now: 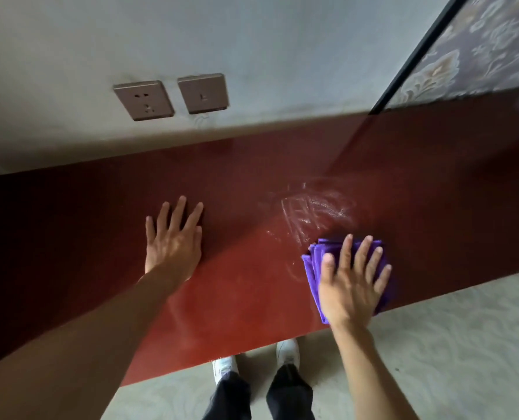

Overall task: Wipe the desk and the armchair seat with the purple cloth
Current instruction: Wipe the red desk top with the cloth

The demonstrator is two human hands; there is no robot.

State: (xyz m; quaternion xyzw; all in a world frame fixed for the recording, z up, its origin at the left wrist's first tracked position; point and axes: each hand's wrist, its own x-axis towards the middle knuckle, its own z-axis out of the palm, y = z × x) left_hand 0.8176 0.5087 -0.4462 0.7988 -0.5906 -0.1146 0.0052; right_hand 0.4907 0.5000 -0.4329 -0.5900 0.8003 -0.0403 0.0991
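Note:
The dark red desk [252,183] runs across the view against a grey wall. A folded purple cloth [314,268] lies on it near the front edge, right of centre. My right hand [350,283] presses flat on top of the cloth with the fingers spread. Wet streaks [312,212] glisten on the desk just beyond the cloth. My left hand [173,241] rests flat on the bare desk to the left, fingers apart, holding nothing. The armchair is out of view.
Two wall sockets [173,97] sit on the wall above the desk's back edge. A black-framed patterned panel [476,47] stands at the far right. My white shoes [287,353] stand on pale carpet below the desk's front edge.

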